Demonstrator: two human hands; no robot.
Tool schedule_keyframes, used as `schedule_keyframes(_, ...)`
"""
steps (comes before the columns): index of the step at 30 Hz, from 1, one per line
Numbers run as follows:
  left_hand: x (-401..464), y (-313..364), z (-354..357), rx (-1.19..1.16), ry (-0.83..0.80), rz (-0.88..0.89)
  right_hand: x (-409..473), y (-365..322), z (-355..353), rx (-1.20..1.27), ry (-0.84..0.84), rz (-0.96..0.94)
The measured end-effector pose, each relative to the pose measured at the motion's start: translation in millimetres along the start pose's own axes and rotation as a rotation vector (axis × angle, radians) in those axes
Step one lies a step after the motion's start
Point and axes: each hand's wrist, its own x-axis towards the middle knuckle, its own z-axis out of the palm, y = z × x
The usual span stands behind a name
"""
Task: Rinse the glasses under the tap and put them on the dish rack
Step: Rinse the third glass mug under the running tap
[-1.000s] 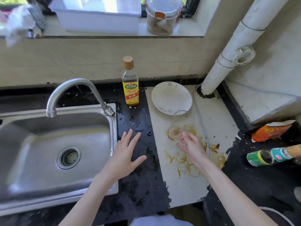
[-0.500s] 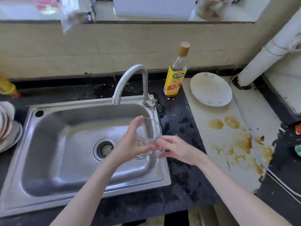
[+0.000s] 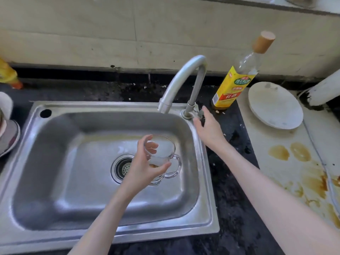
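Observation:
A clear glass mug [image 3: 161, 159] with a handle and a brown residue at its bottom is held over the steel sink [image 3: 55, 162], a little in front of and below the tap's spout [image 3: 163, 106]. My left hand [image 3: 145, 165] is wrapped around its side, thumb at the front. My right hand [image 3: 208, 127] reaches to the tap's handle [image 3: 197, 114] at the base of the tap, fingers curled around it. No water runs from the spout.
A yellow-labelled bottle [image 3: 233, 87] stands behind the tap. A white plate [image 3: 275, 105] lies on the stained board [image 3: 294, 162] at the right. Dishes [image 3: 7, 133] sit at the left edge, and an orange-yellow bottle [image 3: 8, 76] stands at the far left.
The mug went from my right hand on the stained board to my left hand over the sink. My right hand let go of it and moved up to the tap's handle.

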Motion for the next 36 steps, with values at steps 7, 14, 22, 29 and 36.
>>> schedule_keyframes(7,5,-11,-1,-0.003,0.01,-0.058,-14,10,28,-0.225,0.154,-0.187)
schedule_keyframes(14,10,-13,-4,-0.03,0.025,-0.105,-20,35,69,-0.91,0.1,-0.219)
schedule_keyframes(22,12,-13,-8,0.01,0.002,-0.118,-20,33,64,-0.943,0.069,-0.249)
schedule_keyframes(29,10,-8,-11,-0.009,-0.015,-0.124,-21,27,55,-0.948,-0.027,-0.215)
schedule_keyframes(36,11,-8,-11,-0.063,-0.033,-0.155,-50,10,50,-0.085,-0.09,-0.098)
